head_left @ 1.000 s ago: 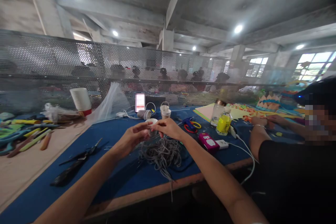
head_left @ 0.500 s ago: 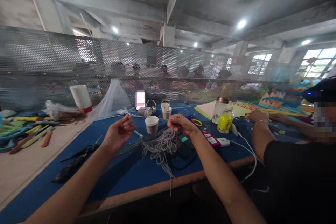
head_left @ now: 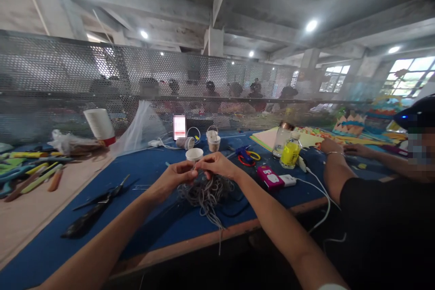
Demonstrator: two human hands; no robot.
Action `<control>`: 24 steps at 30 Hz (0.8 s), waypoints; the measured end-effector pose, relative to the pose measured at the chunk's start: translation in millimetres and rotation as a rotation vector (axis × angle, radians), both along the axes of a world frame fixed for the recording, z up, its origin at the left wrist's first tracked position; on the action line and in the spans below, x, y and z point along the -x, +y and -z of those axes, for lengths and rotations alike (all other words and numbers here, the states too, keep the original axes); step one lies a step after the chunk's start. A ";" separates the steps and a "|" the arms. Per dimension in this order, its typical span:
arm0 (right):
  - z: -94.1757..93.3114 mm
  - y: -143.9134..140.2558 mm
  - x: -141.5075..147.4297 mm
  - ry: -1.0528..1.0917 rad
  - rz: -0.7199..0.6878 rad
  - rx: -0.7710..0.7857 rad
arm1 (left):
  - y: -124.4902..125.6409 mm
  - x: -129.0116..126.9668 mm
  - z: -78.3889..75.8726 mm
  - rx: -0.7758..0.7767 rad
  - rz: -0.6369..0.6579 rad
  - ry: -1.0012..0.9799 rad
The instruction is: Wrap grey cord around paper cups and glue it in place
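Observation:
My left hand (head_left: 176, 177) and my right hand (head_left: 217, 166) meet fingertip to fingertip above a tangled bundle of grey cord (head_left: 207, 195) on the blue table (head_left: 152, 231). Both hands pinch strands of that cord, which hangs down from them to the pile. A white paper cup (head_left: 194, 155) stands just behind my hands. Loose ends of the cord trail over the table's front edge.
Black scissors (head_left: 98, 204) lie left of the cord. Behind are two more small cups (head_left: 214, 141), a phone (head_left: 179, 127), a pink device (head_left: 268, 176), a yellow bottle (head_left: 289, 153), a red-based white cup (head_left: 98, 125). A person in black (head_left: 380, 217) sits at the right. Perforated metal screen (head_left: 68, 81) backs the table.
My hands were together a second ago, drew apart with a strand stretched between them, and have now come back together over the cord bundle.

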State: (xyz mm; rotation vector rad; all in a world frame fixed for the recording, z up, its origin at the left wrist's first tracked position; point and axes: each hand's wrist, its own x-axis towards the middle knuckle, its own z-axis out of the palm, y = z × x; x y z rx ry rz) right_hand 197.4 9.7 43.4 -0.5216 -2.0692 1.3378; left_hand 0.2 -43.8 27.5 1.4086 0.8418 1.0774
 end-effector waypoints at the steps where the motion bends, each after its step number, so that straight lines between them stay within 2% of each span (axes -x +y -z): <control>1: 0.2 -0.1 -0.3 0.005 0.007 0.006 | 0.9 0.7 2.1 0.007 0.006 0.033; 3: -1.6 0.0 -4.1 0.014 0.003 0.041 | 2.8 5.3 3.1 0.042 0.024 0.017; 4: -3.1 0.4 -7.1 0.018 -0.006 0.069 | 3.5 8.7 1.7 0.060 0.031 -0.054; 8: -8.0 5.6 -21.6 0.090 -0.031 0.176 | 4.9 25.4 -11.4 0.128 -0.017 -0.535; 11: -6.7 12.8 -30.9 0.185 -0.063 0.222 | 8.4 40.5 -19.0 0.152 -0.048 -0.816; 15: -3.7 17.8 -35.5 0.265 -0.121 0.257 | 13.5 54.6 -21.8 0.114 -0.111 -0.947; 18: -3.5 14.4 -29.8 0.216 -0.113 0.233 | 10.4 48.1 -22.8 0.062 -0.136 -0.797; 21: -2.9 8.0 -18.6 0.112 -0.100 0.170 | 2.0 26.2 -20.8 -0.015 -0.136 -0.436; 24: -0.1 3.9 -8.3 0.039 -0.064 0.090 | -3.9 4.3 -12.9 -0.051 -0.040 -0.112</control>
